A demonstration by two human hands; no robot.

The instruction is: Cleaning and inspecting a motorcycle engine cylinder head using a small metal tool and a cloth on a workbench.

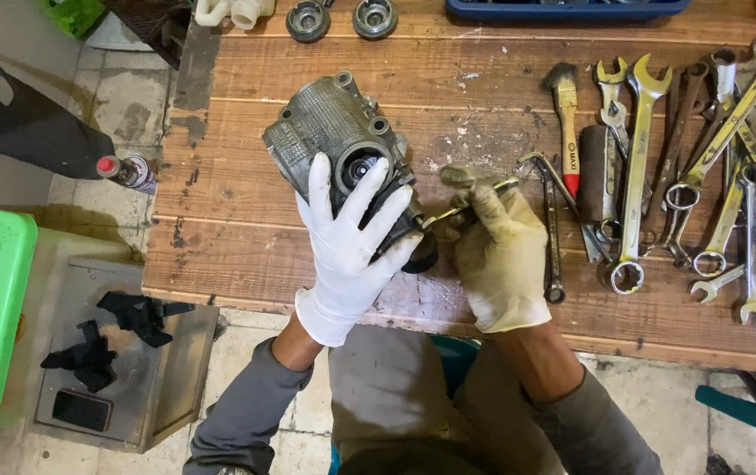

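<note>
Head view, two gloved hands, left hand on one metal housing, right hand pinching one wrench

A broad strip of bare wooden bench is left along its left edge, beside the grey metal housing, and open boards are seen behind it up to the two round metal parts at the far edge. Passage toward the right edge is blocked by a paintbrush and a dense spread of spanners. The middle of the near edge is occupied by the left hand and right hand.
</note>
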